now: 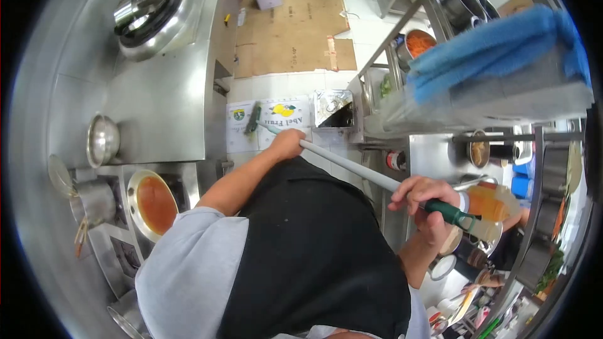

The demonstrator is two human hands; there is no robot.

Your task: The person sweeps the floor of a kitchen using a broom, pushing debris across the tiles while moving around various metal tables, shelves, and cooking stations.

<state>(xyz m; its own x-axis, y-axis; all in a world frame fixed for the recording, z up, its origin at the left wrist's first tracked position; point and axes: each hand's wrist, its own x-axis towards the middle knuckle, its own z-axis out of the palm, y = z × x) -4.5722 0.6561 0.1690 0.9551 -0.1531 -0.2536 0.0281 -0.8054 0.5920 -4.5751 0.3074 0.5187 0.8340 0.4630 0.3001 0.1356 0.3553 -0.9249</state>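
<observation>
A long broom [352, 166] with a grey handle runs slantwise across the front of my black apron. My left hand [287, 144] is wrapped round the lower part of the handle. Near its green top end, my right hand [422, 198] grips it with the fingers curled over. The dark green broom head [253, 119] rests on a flattened white fruit carton [295, 127] with printed lemons on the floor. Just right of the carton stands a foil-lined container [331, 102] with something dark inside.
At left, a steel counter [160, 103] carries a steel bowl [102, 141] and a pan of orange-red sauce [157, 204]. Brown cardboard [289, 25] covers the floor ahead. A blue cloth [490, 47] hangs at right, near shelving; another person's arm [516, 218] shows beyond.
</observation>
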